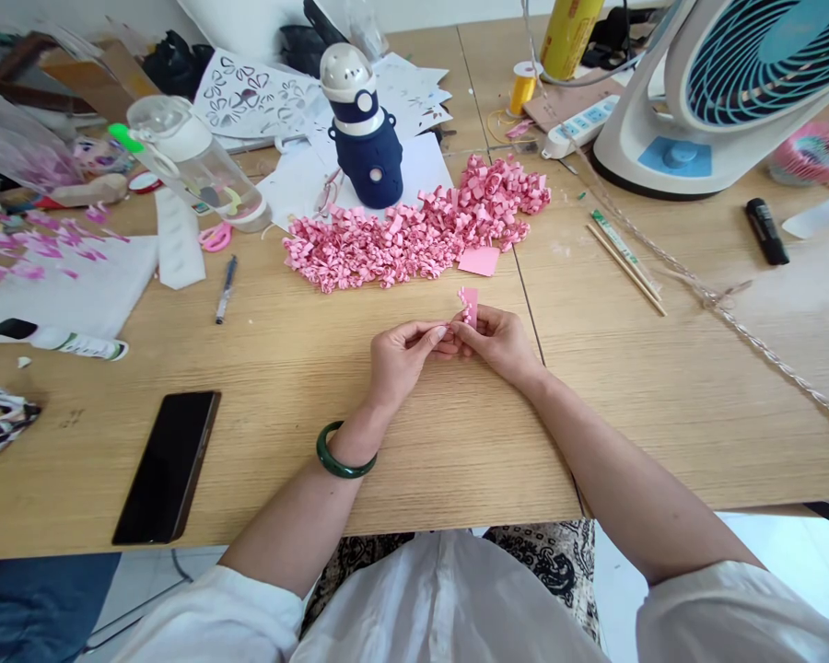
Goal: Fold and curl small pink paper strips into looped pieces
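Note:
Close together over the wooden table, my two hands meet at a small pink paper piece (471, 304) with a curled, fringed edge. My right hand (501, 341) grips its flat part between thumb and fingers. My left hand (407, 357), with a green bangle (345, 462) on the wrist, pinches at the lower end of the piece; the exact spot is hidden by the fingertips. Just beyond them stretches a long heap of pink curled paper bits (387, 241). A flat pink paper square (479, 261) lies at the heap's near edge.
Behind the heap stands a navy bottle (367, 152) on white paper sheets. A clear bottle (200, 161), pink scissors (216, 238), a pen (226, 290) and a phone (167, 468) lie leftward. To the right are a fan (683, 157), wooden sticks (626, 267), a twisted cord (766, 343) and a black marker (766, 232).

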Motion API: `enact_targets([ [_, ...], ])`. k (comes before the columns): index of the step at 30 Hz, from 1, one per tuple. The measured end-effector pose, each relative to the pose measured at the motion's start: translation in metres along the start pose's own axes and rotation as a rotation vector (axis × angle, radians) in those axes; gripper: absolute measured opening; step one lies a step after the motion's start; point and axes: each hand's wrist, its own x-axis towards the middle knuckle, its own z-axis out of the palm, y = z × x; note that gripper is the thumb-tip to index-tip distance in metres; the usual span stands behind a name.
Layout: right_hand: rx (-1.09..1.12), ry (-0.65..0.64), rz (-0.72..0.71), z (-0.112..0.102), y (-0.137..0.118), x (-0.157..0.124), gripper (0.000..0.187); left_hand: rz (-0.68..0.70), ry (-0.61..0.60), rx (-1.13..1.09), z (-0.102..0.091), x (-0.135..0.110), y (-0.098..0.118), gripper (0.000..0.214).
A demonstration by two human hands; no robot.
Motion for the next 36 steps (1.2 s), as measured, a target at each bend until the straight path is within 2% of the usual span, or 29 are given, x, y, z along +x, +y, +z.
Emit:
enact_targets([
  [11, 0.049, 0.029, -0.01, -0.0014, -0.0083, -0.0024, 0.056, 0.067, 0.04, 0.083, -0.0045, 0.0002, -0.0032, 0.037],
  [17, 0.053, 0.013, -0.014, -0.003, -0.005, -0.0026, 0.06, 0.047, 0.053, 0.056, -0.0046, 0.0022, -0.0026, 0.036],
  [36, 0.017, -0.003, -0.02, -0.0018, -0.0067, -0.0024, 0.053, 0.043, 0.086, 0.044, -0.0044, 0.006, -0.006, 0.032],
])
